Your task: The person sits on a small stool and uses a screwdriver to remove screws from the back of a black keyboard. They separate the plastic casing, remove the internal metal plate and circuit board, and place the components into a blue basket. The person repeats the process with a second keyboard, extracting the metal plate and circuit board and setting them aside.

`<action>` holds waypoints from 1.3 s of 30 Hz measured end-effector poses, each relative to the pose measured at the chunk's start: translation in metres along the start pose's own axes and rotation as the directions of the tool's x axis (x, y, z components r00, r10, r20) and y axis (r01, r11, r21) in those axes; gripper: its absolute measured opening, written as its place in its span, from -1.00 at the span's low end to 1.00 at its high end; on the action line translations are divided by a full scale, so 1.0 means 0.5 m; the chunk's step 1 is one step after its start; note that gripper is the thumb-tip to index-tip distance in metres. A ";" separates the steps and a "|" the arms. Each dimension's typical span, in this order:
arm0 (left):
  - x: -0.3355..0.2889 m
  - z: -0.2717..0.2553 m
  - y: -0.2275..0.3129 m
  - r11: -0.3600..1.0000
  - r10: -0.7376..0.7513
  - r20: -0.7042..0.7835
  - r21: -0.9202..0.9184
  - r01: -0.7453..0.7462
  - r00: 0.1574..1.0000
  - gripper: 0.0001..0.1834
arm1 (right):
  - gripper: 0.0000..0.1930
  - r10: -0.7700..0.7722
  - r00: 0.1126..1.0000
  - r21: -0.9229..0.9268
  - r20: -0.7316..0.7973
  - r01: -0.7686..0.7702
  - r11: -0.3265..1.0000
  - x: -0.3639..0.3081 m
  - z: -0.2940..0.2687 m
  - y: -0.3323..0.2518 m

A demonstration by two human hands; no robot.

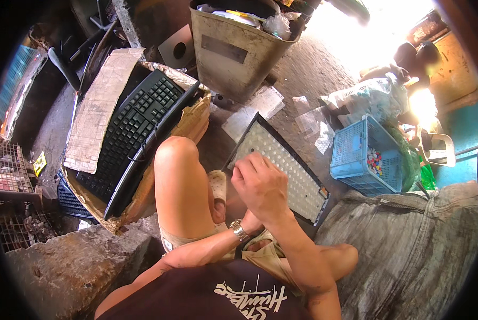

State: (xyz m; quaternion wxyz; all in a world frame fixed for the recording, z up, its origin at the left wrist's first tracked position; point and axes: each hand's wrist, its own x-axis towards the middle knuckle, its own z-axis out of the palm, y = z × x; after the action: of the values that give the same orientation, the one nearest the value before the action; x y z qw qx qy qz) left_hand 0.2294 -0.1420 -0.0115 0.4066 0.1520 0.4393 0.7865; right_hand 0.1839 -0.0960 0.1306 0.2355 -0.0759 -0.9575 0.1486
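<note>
My right hand (261, 188) is raised in front of my lap with its fingers curled in; whatever they hold, if anything, is hidden. Behind it lies my left hand (253, 223), mostly covered by the right wrist, so its fingers do not show. A metal watch (239, 230) is on the left wrist. Beyond the hands, an opened keyboard-like panel (289, 166) rests slanting on the ground. It has a black frame and a pale sheet with rows of round bumps.
Left, a torn cardboard box (193, 121) holds black keyboards (143, 109). A grimy bin (217, 66) full of scrap stands ahead. To the right are a blue crate (351, 160) with small coloured pieces, a plastic bag (375, 101) and a grey sack (404, 240). A stone block (79, 266) is near left.
</note>
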 end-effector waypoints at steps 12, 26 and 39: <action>0.011 0.021 0.091 0.941 -0.239 -0.082 -0.265 0.210 0.968 -0.53 | -0.88 0.757 0.652 0.984 -0.045 -0.102 0.145 -0.007 -0.123 0.188; 0.054 -0.098 -0.067 0.961 -0.260 -0.454 -0.035 0.275 0.852 -0.44 | -0.69 0.385 0.601 0.443 -0.700 -0.057 0.895 -0.043 -0.683 0.402; 0.081 -0.090 -0.011 0.953 -0.193 -0.656 0.052 0.299 0.730 -0.47 | -0.72 0.771 0.502 0.351 -0.391 -0.693 0.630 0.037 -0.498 0.904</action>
State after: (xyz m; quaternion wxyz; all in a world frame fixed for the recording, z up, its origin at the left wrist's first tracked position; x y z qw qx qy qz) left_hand 0.1803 -0.1347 -0.0462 0.3189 -0.1558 0.6274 0.6931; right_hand 0.3196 0.3968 0.2040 0.3979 -0.4928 -0.7217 0.2792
